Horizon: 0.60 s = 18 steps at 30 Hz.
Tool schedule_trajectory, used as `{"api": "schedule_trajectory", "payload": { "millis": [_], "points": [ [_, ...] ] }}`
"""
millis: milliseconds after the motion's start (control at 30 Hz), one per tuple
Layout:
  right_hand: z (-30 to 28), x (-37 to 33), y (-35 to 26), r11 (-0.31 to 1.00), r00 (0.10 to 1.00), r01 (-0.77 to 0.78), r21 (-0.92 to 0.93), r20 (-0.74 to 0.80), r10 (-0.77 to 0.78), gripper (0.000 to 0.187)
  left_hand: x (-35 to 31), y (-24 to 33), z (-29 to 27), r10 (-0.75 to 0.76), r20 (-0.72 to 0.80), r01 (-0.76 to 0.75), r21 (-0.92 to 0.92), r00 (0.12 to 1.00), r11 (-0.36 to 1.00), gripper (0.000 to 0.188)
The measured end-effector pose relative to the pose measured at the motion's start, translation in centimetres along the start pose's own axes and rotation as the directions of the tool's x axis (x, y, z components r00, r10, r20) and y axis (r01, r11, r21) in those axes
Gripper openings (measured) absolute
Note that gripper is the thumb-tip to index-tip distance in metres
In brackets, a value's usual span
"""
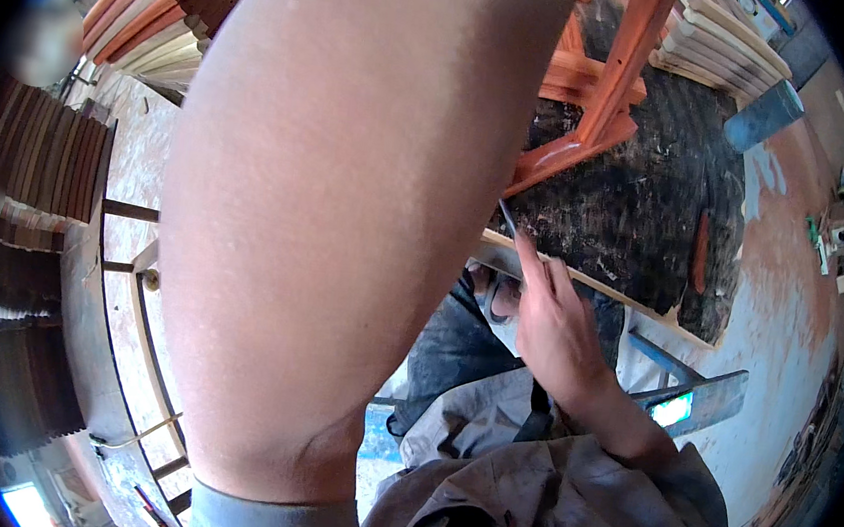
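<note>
Count, head view: you have one hand (557,326) in sight, the right; your left arm (346,217) fills the middle and its hand is out of frame. One thin dark tool (508,221) in that hand. One red-brown wooden frame (608,89) on one dark-stained bench (647,213). Three stacks of slats (50,161), possibly more; rim is blurred.

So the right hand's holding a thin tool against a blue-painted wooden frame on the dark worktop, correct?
Not quite. In the head view the right hand holds the thin tool against a reddish-orange wooden frame on the dark worktop, not a blue one.
</note>
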State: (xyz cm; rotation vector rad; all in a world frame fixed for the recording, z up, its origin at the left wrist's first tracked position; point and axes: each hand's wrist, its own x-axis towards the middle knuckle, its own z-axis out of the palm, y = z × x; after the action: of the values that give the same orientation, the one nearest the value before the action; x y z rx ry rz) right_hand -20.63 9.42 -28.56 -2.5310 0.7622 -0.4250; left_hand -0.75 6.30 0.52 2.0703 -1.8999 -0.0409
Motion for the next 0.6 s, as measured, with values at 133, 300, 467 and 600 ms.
{"api": "schedule_trajectory", "payload": {
  "millis": [133, 300, 467, 600],
  "points": [
    [-1.6, -0.6, -0.5, 0.932, 0.998, -0.052, 0.357, 0.056, 0.034, 0.056, 0.5, 0.3, -0.2, 0.01, -0.001, -0.01, -0.006, 1.0, 1.0, 0.04],
    [-1.8, 0.7, -0.2, 0.82, 0.982, -0.175, 0.545, 0.16, 0.104, 0.048, 0.9, 0.6, 0.0, 0.007, 0.007, -0.007, -0.005, 1.0, 1.0, 0.04],
    [-0.4, 2.4, 0.9, 0.794, 0.976, -0.205, 0.572, 0.176, 0.125, 0.055, 0.8, 0.3, 0.2, 0.015, 0.013, -0.014, -0.01, 1.0, 1.0, 0.041],
    [-0.7, 0.6, -0.5, 0.844, 0.982, -0.186, 0.502, 0.102, 0.156, 0.057, 1.5, 0.4, 0.2, 0.024, 0.014, -0.024, -0.024, 1.0, 0.999, 0.041]
  ]
}}
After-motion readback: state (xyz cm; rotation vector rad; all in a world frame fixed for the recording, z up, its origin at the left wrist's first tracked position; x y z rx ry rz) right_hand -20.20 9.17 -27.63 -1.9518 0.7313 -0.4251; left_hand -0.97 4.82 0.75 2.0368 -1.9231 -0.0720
